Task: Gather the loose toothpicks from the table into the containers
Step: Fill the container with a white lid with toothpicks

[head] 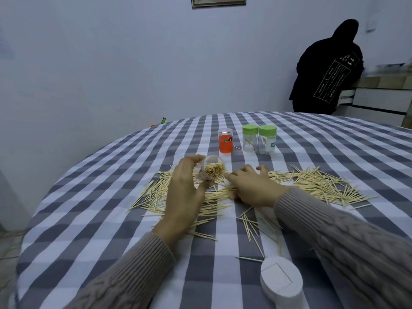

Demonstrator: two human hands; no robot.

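My left hand point(184, 195) grips a clear round container point(213, 169), tilted with its open mouth toward me and packed with toothpicks. Beside it, my right hand point(252, 188) lies low over the pile and pinches a few toothpicks, their tips pointing at the container's mouth. Loose toothpicks point(321, 184) lie scattered across the checked tablecloth in a wide band from left to right, with a smaller cluster point(252, 226) nearer to me. Farther back stand an orange container point(225, 141) and two clear jars with green lids point(250, 139) point(267, 140).
A white lid point(281, 281) lies on the cloth near the front edge, by my right sleeve. The round table point(100, 219) falls away at the left. A person in a black hooded jacket point(327, 70) stands at a counter beyond the table, back right.
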